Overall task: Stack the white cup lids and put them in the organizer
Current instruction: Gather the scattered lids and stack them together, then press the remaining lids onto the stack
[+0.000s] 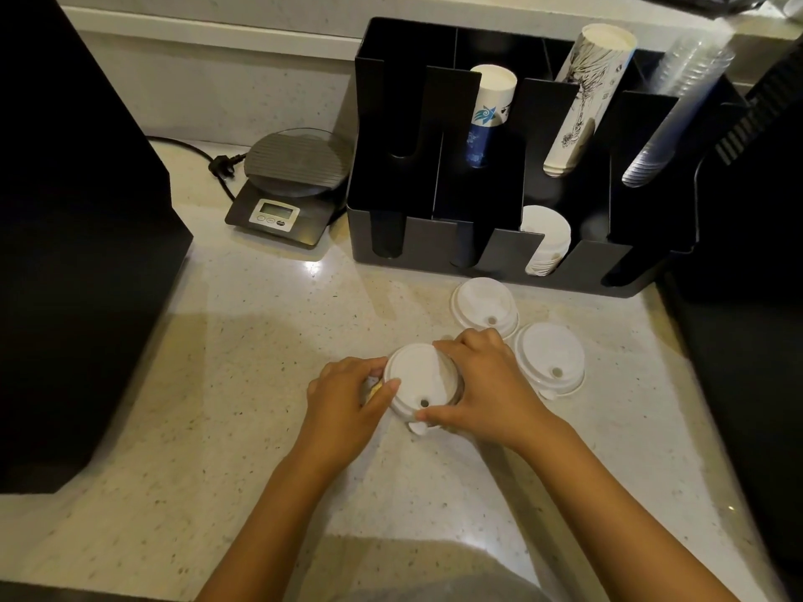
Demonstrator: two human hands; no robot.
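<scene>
A short stack of white cup lids (pixel 415 380) rests on the counter in front of me. My left hand (pixel 347 397) grips its left side and my right hand (pixel 482 384) grips its right side. Two more white lid stacks lie to the right: one (pixel 484 306) close to the organizer, the other (pixel 549 356) beside my right hand. The black organizer (pixel 434 249) stands behind them. One of its front slots holds a row of white lids (pixel 545 241).
Paper cup stacks (pixel 491 110) (pixel 584 97) and clear plastic cups (pixel 678 102) lean in the organizer's rear slots. A digital scale (pixel 287 189) with a cord sits to its left. A large black box (pixel 78 254) stands at left, a black machine (pixel 747 254) at right.
</scene>
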